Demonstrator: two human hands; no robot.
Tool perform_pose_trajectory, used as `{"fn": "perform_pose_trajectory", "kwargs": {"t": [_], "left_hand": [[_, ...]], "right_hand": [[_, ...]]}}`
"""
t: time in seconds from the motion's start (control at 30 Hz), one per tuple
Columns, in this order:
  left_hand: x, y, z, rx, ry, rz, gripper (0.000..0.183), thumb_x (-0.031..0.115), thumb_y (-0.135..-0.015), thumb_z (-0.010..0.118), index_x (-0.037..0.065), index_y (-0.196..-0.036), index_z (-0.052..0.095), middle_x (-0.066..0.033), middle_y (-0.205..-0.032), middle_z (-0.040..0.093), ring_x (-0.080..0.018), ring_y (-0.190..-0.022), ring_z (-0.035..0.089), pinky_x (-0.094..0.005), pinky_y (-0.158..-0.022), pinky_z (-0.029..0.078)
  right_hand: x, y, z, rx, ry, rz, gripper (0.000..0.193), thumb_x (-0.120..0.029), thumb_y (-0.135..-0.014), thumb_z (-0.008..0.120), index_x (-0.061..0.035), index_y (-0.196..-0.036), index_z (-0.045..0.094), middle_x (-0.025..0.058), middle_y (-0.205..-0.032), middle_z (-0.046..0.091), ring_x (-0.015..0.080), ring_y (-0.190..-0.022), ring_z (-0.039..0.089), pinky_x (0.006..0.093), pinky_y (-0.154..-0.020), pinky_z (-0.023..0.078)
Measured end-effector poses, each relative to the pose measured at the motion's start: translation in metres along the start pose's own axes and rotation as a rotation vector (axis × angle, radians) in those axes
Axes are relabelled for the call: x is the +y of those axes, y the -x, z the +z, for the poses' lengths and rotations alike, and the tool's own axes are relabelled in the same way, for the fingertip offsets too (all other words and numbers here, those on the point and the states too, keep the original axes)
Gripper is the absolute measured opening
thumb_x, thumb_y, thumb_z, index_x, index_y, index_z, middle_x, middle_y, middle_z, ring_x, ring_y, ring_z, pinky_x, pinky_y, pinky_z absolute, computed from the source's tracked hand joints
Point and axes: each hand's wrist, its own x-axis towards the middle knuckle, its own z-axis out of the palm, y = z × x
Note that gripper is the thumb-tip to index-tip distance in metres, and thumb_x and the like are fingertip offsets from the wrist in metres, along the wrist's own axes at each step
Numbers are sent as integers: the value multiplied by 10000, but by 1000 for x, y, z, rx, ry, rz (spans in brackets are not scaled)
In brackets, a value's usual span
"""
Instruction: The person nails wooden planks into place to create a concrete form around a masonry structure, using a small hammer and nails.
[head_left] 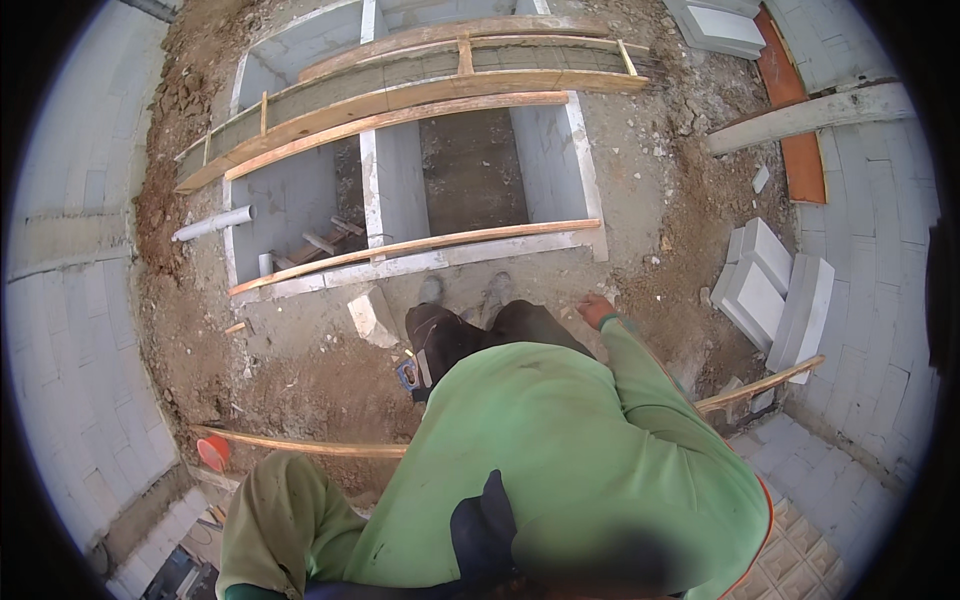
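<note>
My right hand (597, 310) hangs low beside my right leg, at the end of a green sleeve (645, 360). Its fingers look loosely apart, and I see nothing in them. The left arm (285, 520) is bent at the lower left; its hand is out of view. By my left thigh is a small blue tool (408, 374) whose kind I cannot make out. Both my shoes (497, 287) stand on dirt just before a block-walled pit (470, 180). A pale block (373, 317) lies left of my feet.
Wooden boards (390, 100) frame a grey strip across the pit. Another board (420, 240) runs along its near wall. A white pipe (213, 223) sticks out at left. White blocks (765, 290) are stacked right, under a slanted beam (810, 115). Behind me are planks (310, 443) and a red-orange round object (213, 452).
</note>
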Motion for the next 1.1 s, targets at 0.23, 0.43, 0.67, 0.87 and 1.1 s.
{"fn": "perform_pose_trajectory", "kwargs": {"t": [0.23, 0.43, 0.67, 0.87, 1.1], "left_hand": [[-5, 3, 4, 4, 28, 39, 229, 119, -885, 561, 72, -746, 386, -1, -615, 456, -91, -496, 456, -263, -476, 285], [6, 7, 1, -9, 0, 53, 191, 130, -884, 581, 60, -811, 419, -20, -682, 490, -113, -552, 486, -279, -518, 325], [17, 10, -3, -5, -39, 62, 175, 142, -882, 605, 47, -886, 457, -43, -759, 528, -139, -618, 522, -299, -566, 372], [30, 13, -5, -19, -85, 46, 192, 152, -880, 625, 35, -951, 490, -63, -825, 562, -161, -674, 553, -315, -608, 412], [39, 16, -3, -17, -112, 44, 238, 164, -878, 649, 22, -1027, 529, -86, -903, 600, -187, -740, 588, -335, -656, 458]], "right_hand": [[33, 5, 13, 68, -86, 32, 429, -278, -837, 626, 7, -1159, 634, 173, -961, 681, 246, -801, 664, 361, -734, 529], [5, 11, 10, 37, -51, 0, 412, -269, -843, 619, 0, -1154, 640, 172, -972, 680, 248, -817, 663, 360, -749, 528], [22, -3, 9, 115, 299, -334, 369, -276, -850, 621, -9, -1100, 666, 208, -1079, 665, 292, -877, 676, 386, -829, 523], [-25, -3, -3, 12, -5, -46, 402, -272, -845, 634, 1, -1139, 646, 202, -1030, 679, 269, -825, 678, 363, -786, 528], [-28, -10, -2, 21, -1, -77, 415, -280, -845, 635, -3, -1154, 642, 175, -977, 695, 250, -798, 677, 362, -764, 529]]}}
